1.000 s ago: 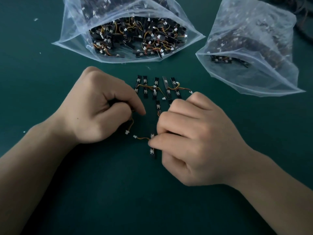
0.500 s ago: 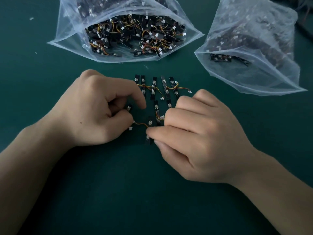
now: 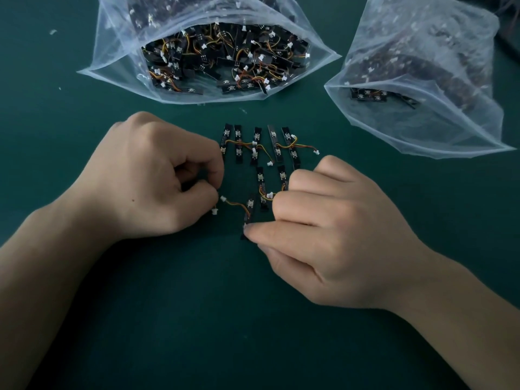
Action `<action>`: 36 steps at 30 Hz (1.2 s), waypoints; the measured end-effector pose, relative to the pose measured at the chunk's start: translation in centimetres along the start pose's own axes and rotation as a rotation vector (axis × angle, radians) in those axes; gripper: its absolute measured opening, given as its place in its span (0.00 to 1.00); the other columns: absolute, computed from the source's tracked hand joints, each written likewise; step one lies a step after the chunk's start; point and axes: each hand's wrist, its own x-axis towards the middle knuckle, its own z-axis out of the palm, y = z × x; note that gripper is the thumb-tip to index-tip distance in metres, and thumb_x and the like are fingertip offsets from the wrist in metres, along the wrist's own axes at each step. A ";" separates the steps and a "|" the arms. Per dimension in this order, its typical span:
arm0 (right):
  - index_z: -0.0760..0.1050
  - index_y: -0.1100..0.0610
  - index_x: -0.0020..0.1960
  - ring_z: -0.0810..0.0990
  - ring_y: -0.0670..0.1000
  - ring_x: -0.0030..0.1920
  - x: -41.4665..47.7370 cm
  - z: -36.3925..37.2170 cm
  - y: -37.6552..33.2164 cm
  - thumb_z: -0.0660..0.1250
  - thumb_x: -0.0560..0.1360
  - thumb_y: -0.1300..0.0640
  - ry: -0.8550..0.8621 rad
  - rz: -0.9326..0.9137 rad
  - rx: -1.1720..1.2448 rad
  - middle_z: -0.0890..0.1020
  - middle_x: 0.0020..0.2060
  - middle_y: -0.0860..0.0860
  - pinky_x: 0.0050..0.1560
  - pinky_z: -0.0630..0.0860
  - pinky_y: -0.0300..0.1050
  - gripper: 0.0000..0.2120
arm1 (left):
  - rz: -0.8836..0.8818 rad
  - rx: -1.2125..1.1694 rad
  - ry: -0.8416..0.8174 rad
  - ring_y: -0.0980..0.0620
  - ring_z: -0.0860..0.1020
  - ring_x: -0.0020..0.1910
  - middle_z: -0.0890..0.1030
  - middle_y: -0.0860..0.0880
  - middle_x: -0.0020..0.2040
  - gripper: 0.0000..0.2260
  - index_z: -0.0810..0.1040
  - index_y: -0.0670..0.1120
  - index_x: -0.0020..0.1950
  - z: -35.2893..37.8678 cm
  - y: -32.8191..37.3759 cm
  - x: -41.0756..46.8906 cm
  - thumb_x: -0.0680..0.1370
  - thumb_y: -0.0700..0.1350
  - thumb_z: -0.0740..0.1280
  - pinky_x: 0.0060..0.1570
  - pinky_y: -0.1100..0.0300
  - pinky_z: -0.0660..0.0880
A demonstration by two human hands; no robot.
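Several small black circuit strips (image 3: pixel 260 144) with orange-yellow wires and white plugs lie in a row on the green mat (image 3: pixel 197 319). My left hand (image 3: pixel 152 178) is curled, its thumb and fingers closed on a small part with a white plug (image 3: pixel 214 211) poking out below. My right hand (image 3: pixel 323 235) pinches the lower end of one black strip (image 3: pixel 250 212) between thumb and forefinger. That strip's wire (image 3: pixel 235 203) runs left to a white plug (image 3: pixel 223 198) near my left thumb. Two more strips (image 3: pixel 260 175) lie under my right knuckles.
An open clear plastic bag (image 3: pixel 118 66) full of the same wired strips lies at the top centre. A second clear bag (image 3: pixel 422 68) holding dark strips sits at the top right. Small white specks (image 3: pixel 52 31) dot the mat at the upper left.
My right hand has slid the pinched strip up and left towards the row. My left hand stayed curled, and the two white plugs now lie close together by my left thumb.
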 end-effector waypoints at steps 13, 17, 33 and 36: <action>0.86 0.55 0.46 0.74 0.57 0.39 0.1 -0.6 -0.6 0.69 0.78 0.60 0.114 0.009 -0.019 0.81 0.39 0.50 0.40 0.65 0.53 0.07 | -0.058 -0.089 0.039 0.48 0.70 0.25 0.73 0.49 0.24 0.07 0.81 0.50 0.34 -0.2 0.0 0.1 0.64 0.39 0.66 0.26 0.58 0.69; 0.86 0.54 0.50 0.77 0.57 0.43 0.1 -0.6 -0.7 0.66 0.82 0.56 0.005 -0.012 0.004 0.85 0.48 0.50 0.43 0.68 0.54 0.10 | -0.052 -0.062 -0.036 0.51 0.67 0.26 0.71 0.49 0.25 0.08 0.80 0.54 0.37 -0.4 -0.2 0.0 0.63 0.42 0.67 0.30 0.59 0.69; 0.84 0.56 0.56 0.76 0.56 0.51 0.4 -0.4 -1.0 0.64 0.82 0.48 -0.117 0.075 -0.040 0.83 0.55 0.50 0.48 0.67 0.52 0.15 | -0.020 -0.077 -0.035 0.51 0.71 0.28 0.75 0.50 0.32 0.09 0.79 0.54 0.42 -0.3 -0.1 0.1 0.65 0.43 0.72 0.30 0.62 0.68; 0.84 0.56 0.55 0.75 0.57 0.50 0.4 -0.4 -1.1 0.64 0.82 0.48 -0.103 0.109 -0.062 0.81 0.53 0.51 0.47 0.67 0.54 0.15 | -0.005 -0.115 -0.010 0.50 0.74 0.30 0.78 0.52 0.37 0.10 0.78 0.53 0.42 -0.5 -0.2 0.0 0.65 0.42 0.73 0.30 0.64 0.68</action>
